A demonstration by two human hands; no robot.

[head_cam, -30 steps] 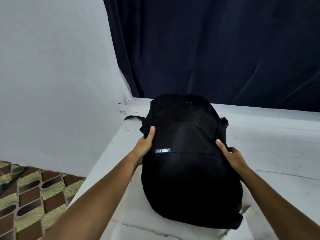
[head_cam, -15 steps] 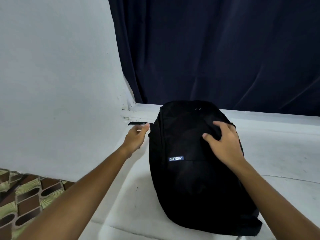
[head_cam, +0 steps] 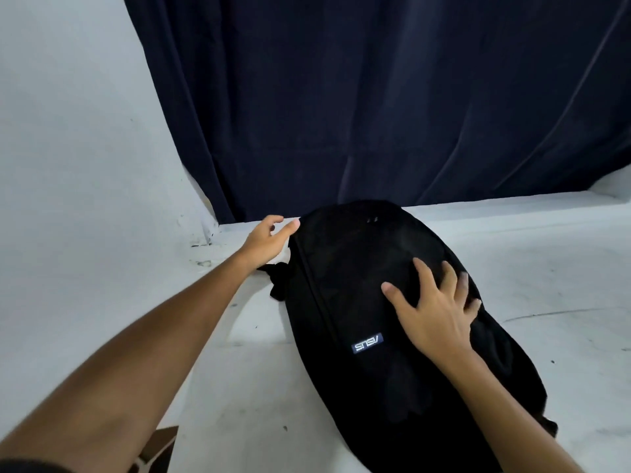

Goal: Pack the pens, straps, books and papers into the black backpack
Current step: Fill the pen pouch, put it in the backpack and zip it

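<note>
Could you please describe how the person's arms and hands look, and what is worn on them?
Both forearms are bare. The left hand and right hand wear no gloves, rings or watch that can be seen. A dark sleeve edge shows at the bottom left corner. No markings are visible.

Backpack (head_cam: 358, 302): black, with a blue logo patch (head_cam: 367, 343) lettered in white. Curtain (head_cam: 375, 97): dark navy. Wall (head_cam: 75, 148) and table surface (head_cam: 546, 268): white, scuffed with dark marks.
</note>
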